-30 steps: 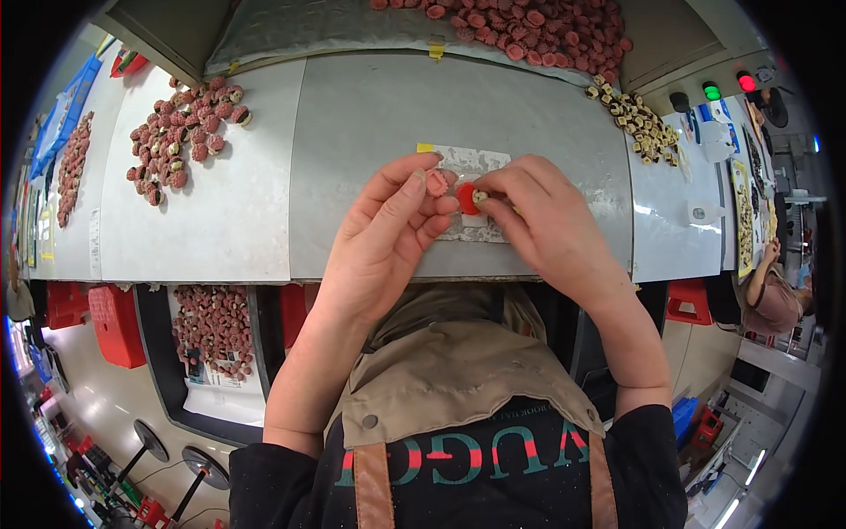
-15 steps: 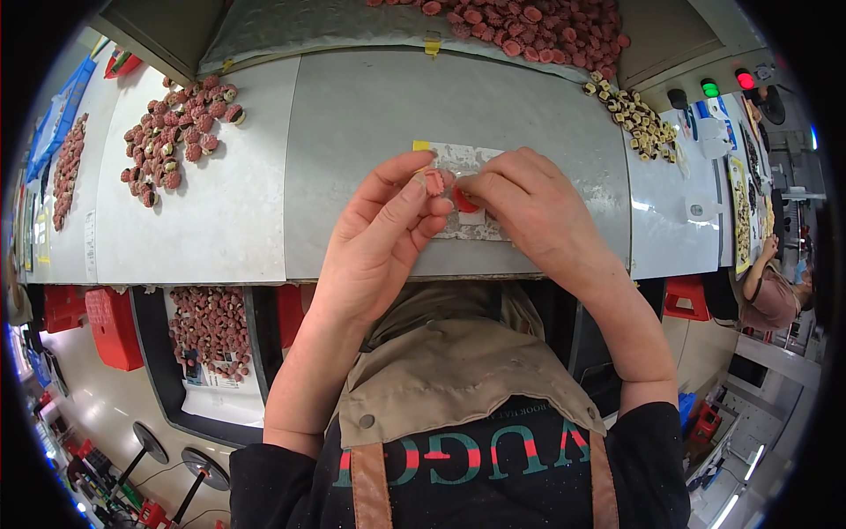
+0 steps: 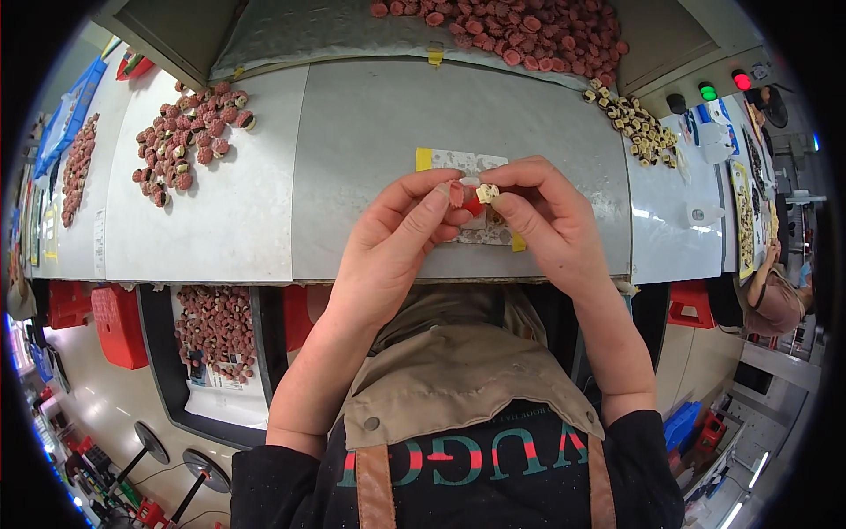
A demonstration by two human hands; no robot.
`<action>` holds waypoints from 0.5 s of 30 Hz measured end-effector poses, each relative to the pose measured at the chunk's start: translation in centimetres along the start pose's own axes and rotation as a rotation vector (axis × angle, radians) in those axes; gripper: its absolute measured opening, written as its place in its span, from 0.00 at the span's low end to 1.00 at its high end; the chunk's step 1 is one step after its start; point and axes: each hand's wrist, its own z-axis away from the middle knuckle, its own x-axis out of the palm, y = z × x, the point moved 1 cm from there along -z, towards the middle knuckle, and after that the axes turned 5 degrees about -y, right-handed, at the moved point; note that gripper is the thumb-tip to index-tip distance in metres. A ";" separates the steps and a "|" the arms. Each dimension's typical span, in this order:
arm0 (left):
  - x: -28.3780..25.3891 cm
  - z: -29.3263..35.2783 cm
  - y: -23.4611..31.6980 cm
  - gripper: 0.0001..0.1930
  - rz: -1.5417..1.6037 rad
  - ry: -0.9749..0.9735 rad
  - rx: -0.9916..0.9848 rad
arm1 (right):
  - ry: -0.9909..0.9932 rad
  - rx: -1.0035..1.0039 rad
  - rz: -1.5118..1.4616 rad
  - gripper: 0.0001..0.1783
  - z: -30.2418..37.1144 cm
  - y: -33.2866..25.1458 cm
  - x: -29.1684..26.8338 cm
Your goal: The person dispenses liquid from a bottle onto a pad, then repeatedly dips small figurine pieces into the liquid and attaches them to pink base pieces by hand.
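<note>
Between the thumb and fingers of my left hand (image 3: 398, 236) is a small pink bumpy shell (image 3: 456, 193), hollow like a cup. My right hand (image 3: 560, 231) pinches a small cream-coloured piece (image 3: 488, 193) by its edge, just right of the shell. The two pieces are close but apart. Beneath them a round red object (image 3: 474, 207) shows partly, its kind hidden by my fingers. It sits on a mottled white plate (image 3: 451, 161) with yellow tape at its corners, on the grey worktable (image 3: 370, 115).
Many pink shells (image 3: 546, 40) are heaped at the far side. Cream-and-dark pieces (image 3: 639, 128) lie at the far right. Pink pieces with cream and dark parts (image 3: 189, 132) cover the left; more fill a dark-framed drawer (image 3: 216, 331) below. A person (image 3: 775, 295) works at right.
My right hand has turned and lifted off the red object, and the cream piece now shows in its fingers. My left hand has shifted slightly right with the pink shell.
</note>
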 end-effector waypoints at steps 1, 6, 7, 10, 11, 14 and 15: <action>0.0 0.0 0.0 0.16 -0.002 0.001 0.000 | 0.009 -0.003 -0.049 0.10 0.0 -0.2 0.2; -0.3 -0.1 -0.3 0.16 -0.049 -0.025 -0.001 | -0.013 -0.314 0.414 0.10 -0.8 -0.7 0.4; -0.3 -0.1 -0.3 0.16 -0.050 -0.023 0.000 | -0.002 -0.429 0.567 0.09 -0.9 -0.8 0.5; -0.2 -0.1 -0.4 0.15 -0.075 -0.036 0.022 | 0.042 -0.411 0.507 0.10 -0.7 -0.6 0.9; -0.1 -0.1 -0.5 0.15 -0.101 -0.013 0.050 | 0.044 -0.410 0.508 0.10 -0.6 -0.6 1.1; 0.7 0.2 -1.0 0.15 -0.178 0.037 0.147 | 0.045 -0.220 0.269 0.11 -0.4 -0.2 1.7; 0.9 0.2 -1.0 0.15 -0.229 0.065 0.216 | 0.064 -0.196 0.189 0.12 -0.3 0.2 1.8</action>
